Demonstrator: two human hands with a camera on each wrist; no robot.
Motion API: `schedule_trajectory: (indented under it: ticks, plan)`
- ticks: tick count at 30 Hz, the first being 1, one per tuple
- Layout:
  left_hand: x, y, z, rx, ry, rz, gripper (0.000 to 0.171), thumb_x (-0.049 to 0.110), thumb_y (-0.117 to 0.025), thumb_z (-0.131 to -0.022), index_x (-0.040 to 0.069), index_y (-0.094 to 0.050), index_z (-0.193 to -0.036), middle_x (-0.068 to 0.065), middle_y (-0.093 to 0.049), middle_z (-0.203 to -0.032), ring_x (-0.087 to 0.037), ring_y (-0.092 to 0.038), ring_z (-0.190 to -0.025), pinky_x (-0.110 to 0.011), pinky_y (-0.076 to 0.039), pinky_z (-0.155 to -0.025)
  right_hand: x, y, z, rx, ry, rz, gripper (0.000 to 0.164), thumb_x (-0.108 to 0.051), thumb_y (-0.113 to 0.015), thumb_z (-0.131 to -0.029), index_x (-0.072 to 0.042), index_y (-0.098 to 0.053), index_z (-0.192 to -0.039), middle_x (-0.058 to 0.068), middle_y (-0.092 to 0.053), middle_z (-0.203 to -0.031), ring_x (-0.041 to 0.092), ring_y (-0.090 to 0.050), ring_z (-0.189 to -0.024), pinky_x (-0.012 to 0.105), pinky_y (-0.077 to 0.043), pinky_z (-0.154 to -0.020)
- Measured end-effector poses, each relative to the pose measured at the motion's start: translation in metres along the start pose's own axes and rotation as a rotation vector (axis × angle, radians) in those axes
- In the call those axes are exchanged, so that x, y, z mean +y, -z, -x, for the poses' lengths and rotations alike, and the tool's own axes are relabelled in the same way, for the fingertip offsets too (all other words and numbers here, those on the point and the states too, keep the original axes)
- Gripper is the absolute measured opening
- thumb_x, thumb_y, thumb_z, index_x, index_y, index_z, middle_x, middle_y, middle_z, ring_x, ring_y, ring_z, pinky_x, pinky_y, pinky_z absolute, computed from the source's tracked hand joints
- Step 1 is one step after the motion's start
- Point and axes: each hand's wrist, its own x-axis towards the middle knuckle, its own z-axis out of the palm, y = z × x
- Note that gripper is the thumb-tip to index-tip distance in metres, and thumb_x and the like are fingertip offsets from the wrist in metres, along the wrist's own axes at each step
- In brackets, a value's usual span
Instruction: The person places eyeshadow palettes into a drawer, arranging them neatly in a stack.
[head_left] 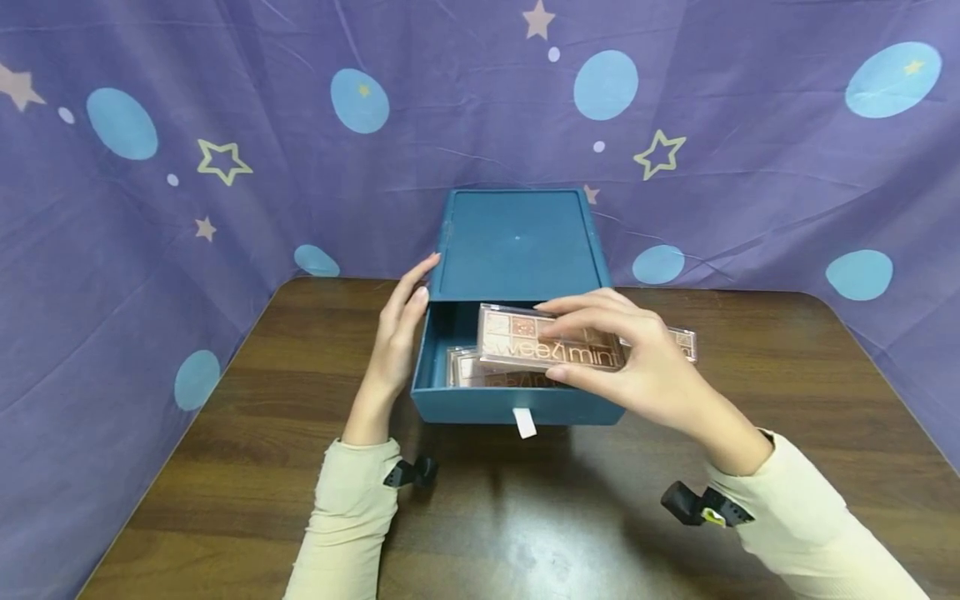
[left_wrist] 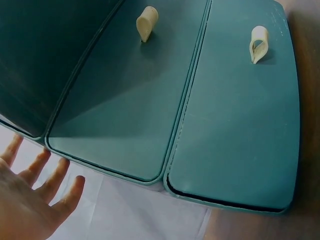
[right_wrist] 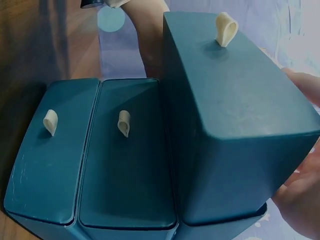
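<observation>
The upper palette (head_left: 517,333) – a flat transparent case with pale and brown pans – is in the right hand (head_left: 645,358), above the opened drawer (head_left: 453,407). The thumb is at its lower long edge and the fingers go over its face and upper edge, so they are clamped on it. One part of the palette sticks out to the left of the fingertips, and the other part goes under the hand. Its long axis runs from left to right, with the right end a little lower, and the lettered face looks toward the person. The right hand comes from the lower right with its back up, the forearm slanting in a cream sleeve (head_left: 810,533).

Below the right fingers, inside the drawer, lies a second palette (head_left: 463,371), also lengthwise from left to right. To the right of this hand, partly hidden by it, shows the end of another clear case (head_left: 686,340) – I cannot tell what carries it. The left hand (head_left: 393,337) is left of the drawer; its fingers, extended and apart, lie at the side of the blue-green cabinet (head_left: 517,242). Beneath both hands is the wooden bench (head_left: 765,400).
</observation>
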Motion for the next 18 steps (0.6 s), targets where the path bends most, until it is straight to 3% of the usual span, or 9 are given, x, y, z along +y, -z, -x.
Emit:
schedule_trajectory:
  ticks: [4, 7, 11, 18]
  plan:
    - [0.0002, -0.0005, 0.0001, 0.002, 0.004, -0.001, 0.048, 0.02, -0.04, -0.102, 0.001, -0.046, -0.145, -0.008, -0.046, -0.149, -0.015, -0.036, -0.14, -0.035, -0.025, -0.116, -0.0008, 0.0002, -0.0039, -0.049, -0.035, -0.013, 0.038, -0.009, -0.084, -0.077, -0.019, -0.074, -0.113, -0.004, -0.066, -0.124, 0.014, -0.056, -0.115, 0.025, -0.044, -0.087]
    - [0.0001, -0.0009, 0.0003, 0.003, 0.006, -0.005, 0.048, 0.021, -0.04, -0.103, 0.001, -0.046, -0.145, -0.008, -0.046, -0.149, -0.015, -0.036, -0.14, -0.035, -0.025, -0.116, -0.0023, 0.0009, -0.0061, -0.112, -0.079, -0.006, 0.036, -0.014, -0.084, -0.079, -0.022, -0.074, -0.113, -0.006, -0.065, -0.125, 0.011, -0.055, -0.099, 0.025, -0.043, -0.075]
    - [-0.0003, -0.0008, 0.0005, 0.003, -0.001, -0.01, 0.047, 0.02, -0.04, -0.103, 0.0, -0.047, -0.145, -0.008, -0.047, -0.149, -0.015, -0.036, -0.14, -0.035, -0.025, -0.116, -0.0038, 0.0015, -0.0079, -0.186, -0.14, -0.003, 0.034, -0.019, -0.082, -0.082, -0.023, -0.074, -0.115, -0.006, -0.064, -0.126, 0.011, -0.051, -0.091, 0.026, -0.041, -0.069]
    - [0.0001, -0.0005, 0.0001, 0.004, -0.01, -0.012, 0.047, 0.019, -0.04, -0.102, 0.0, -0.047, -0.145, -0.009, -0.047, -0.149, -0.016, -0.036, -0.14, -0.035, -0.025, -0.116, -0.004, 0.0024, -0.0101, -0.221, -0.134, -0.004, 0.032, -0.02, -0.08, -0.084, -0.022, -0.074, -0.115, -0.005, -0.065, -0.126, 0.012, -0.054, -0.118, 0.03, -0.048, -0.09]
